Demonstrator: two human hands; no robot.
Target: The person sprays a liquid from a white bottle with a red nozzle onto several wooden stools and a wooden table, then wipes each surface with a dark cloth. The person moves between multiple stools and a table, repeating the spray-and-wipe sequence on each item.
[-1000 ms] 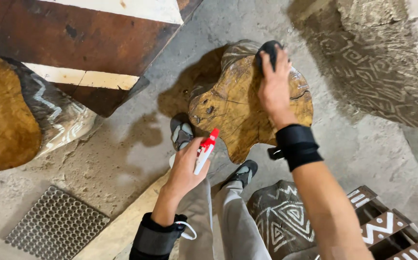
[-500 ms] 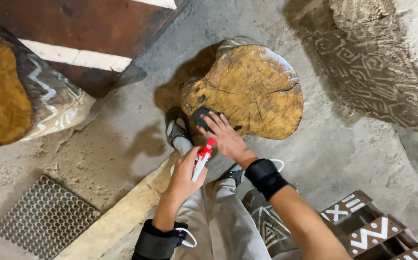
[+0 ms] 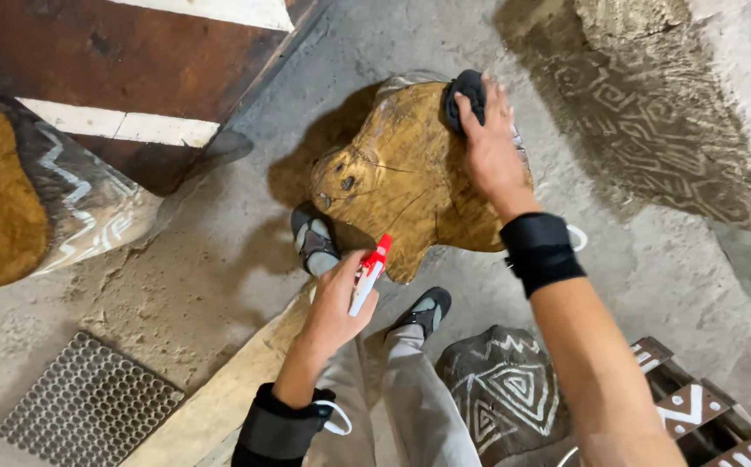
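Note:
A yellow-brown wooden stump stool (image 3: 401,182) with a glossy, cracked top stands on the concrete floor in front of my feet. My right hand (image 3: 489,151) presses a dark cloth (image 3: 464,93) against the far edge of its top. My left hand (image 3: 334,303) hovers over my knees, closed around a white spray bottle with a red nozzle (image 3: 368,272) that points toward the stool.
A second stump with white zigzag paint (image 3: 42,195) sits at the left, by a brown board with white stripes (image 3: 124,78). A grey perforated mat (image 3: 90,402) lies lower left, a pale plank (image 3: 220,389) under my legs, and carved patterned blocks (image 3: 501,385) at lower right.
My right hand swept the cloth from the stool's near left edge back to its far edge. The left hand and spray bottle stayed nearly still.

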